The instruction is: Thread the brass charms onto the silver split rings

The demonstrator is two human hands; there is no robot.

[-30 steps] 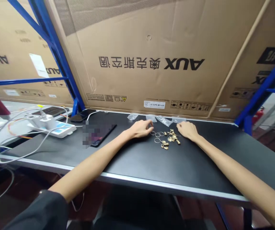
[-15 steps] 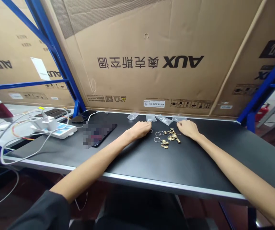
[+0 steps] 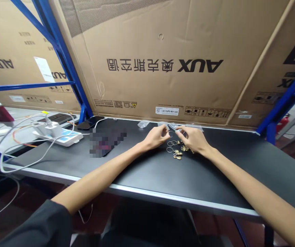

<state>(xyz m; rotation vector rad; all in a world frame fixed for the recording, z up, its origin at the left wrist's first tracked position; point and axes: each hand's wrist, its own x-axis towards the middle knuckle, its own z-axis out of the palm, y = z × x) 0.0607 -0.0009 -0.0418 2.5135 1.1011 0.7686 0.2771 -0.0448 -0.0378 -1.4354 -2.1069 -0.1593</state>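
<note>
My left hand (image 3: pixel 158 137) is closed in a pinch on a thin metal key ring (image 3: pixel 170 134), raised above the black tabletop. My right hand (image 3: pixel 193 139) faces it from the right, thumb and forefinger bent together close to the ring; whatever they hold is too small to make out. Below the hands lie more key rings (image 3: pixel 170 150) and several small brass-coloured pendants (image 3: pixel 178 156), partly covered by my right hand. Small clear plastic bags lie behind the hands, one crumpled bag (image 3: pixel 143 124) standing apart to the left.
A large cardboard box (image 3: pixel 142 85) stands along the table's back edge between blue metal posts (image 3: pixel 72 82). To the left are a pixelated dark flat object (image 3: pixel 106 145), a phone (image 3: pixel 85 126), and a white power strip (image 3: pixel 69 137) with tangled cables. A pale metal edge (image 3: pixel 147 193) runs along the front.
My left hand has moved right and lifted the key ring. My right hand has come left from behind the pendants, so the two hands now nearly meet.
</note>
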